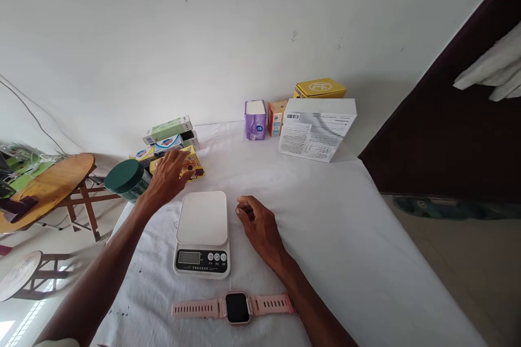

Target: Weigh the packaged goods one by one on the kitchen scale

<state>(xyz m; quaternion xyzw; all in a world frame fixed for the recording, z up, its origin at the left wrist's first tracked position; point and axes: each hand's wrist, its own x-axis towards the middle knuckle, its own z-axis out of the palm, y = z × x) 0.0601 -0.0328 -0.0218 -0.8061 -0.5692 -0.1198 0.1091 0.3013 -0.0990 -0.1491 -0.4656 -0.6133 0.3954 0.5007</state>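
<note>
My left hand (167,176) reaches over a yellow printed box (196,165) at the back left of the table. Its fingers are stretched out and the thumb stands apart from them, against the box's near side; whether they press on it I cannot tell. A green-lidded tub (124,176) stands just left of that wrist. My right hand (262,227) rests by the right side of a white kitchen scale (202,219), its fingers curled in with nothing visible in them. The scale's plate is bare and its display is dark. A pink-strapped smartwatch (237,307) lies flat in front of the scale.
Stacked small boxes (169,130) stand behind my left hand. Along the wall are a purple tissue pack (255,122), an orange-brown pack (277,117), a white box (315,133) and a yellow box (321,87). A round wooden table (77,165) and a stool (22,274) stand at left.
</note>
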